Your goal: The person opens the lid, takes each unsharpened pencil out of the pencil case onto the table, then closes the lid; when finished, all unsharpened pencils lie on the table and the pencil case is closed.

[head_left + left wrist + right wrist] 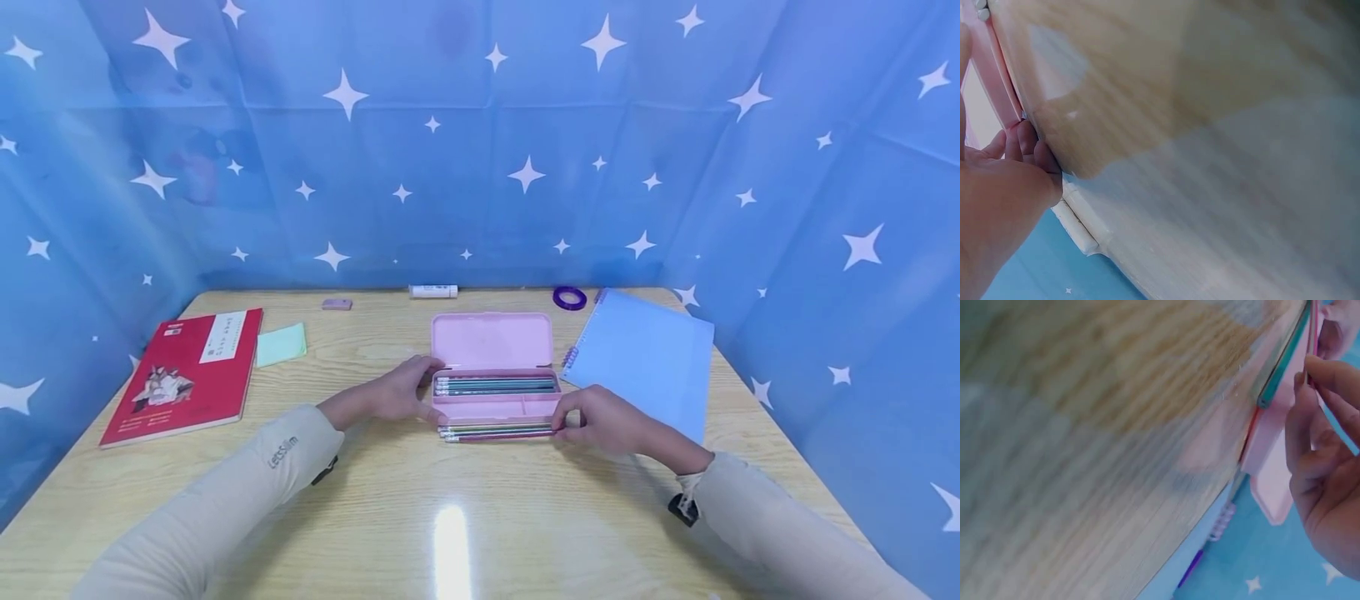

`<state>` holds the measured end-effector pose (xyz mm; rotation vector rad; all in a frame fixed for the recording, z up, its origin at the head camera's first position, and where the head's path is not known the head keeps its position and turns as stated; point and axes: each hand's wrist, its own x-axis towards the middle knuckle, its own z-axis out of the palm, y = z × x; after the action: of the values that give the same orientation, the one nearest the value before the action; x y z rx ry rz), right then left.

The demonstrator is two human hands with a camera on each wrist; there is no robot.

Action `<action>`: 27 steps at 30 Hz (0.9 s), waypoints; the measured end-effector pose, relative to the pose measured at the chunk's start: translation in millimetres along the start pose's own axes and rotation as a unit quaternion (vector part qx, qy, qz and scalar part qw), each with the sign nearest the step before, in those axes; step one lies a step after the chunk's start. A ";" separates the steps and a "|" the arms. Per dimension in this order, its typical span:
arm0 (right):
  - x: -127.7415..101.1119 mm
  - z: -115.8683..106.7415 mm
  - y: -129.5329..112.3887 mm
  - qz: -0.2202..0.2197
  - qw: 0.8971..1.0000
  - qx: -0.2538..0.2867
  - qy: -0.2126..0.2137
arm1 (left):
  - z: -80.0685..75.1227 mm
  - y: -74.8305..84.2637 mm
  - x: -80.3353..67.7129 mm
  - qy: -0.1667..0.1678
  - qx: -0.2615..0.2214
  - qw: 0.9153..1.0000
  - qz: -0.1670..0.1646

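Note:
A pink pencil case lies with its lid raised at the back. Several teal pencils fill its rear compartment; the divided front part shows bare pink. My left hand grips the case's left end, thumb near the front corner and fingers toward the back. Along the front of the case lie several loose pencils, their eraser ends to the left. At their right end, my right hand pinches a pinkish-red pencil between thumb and forefinger. Below it in the right wrist view is a teal pencil.
To the left are a red book and a pale green pad. A small purple eraser, a white tube and a purple ring line the back. A blue spiral notebook lies right, partly behind my right hand.

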<state>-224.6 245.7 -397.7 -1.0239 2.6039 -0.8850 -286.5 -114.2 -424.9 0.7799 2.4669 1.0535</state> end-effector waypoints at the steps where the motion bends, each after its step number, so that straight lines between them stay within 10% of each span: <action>1: -0.2 0.4 -0.4 0.000 1.000 -0.002 0.000 | 0.0 0.2 0.3 -0.001 -0.002 1.000 0.001; 27: -5.8 7.9 4.8 0.088 0.994 0.000 0.066 | -0.5 0.3 0.9 -0.003 0.009 1.000 -0.002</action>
<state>-219.8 248.8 -407.1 -0.7436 2.7503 -0.9376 -287.3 -113.8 -424.5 0.7836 2.4749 1.0270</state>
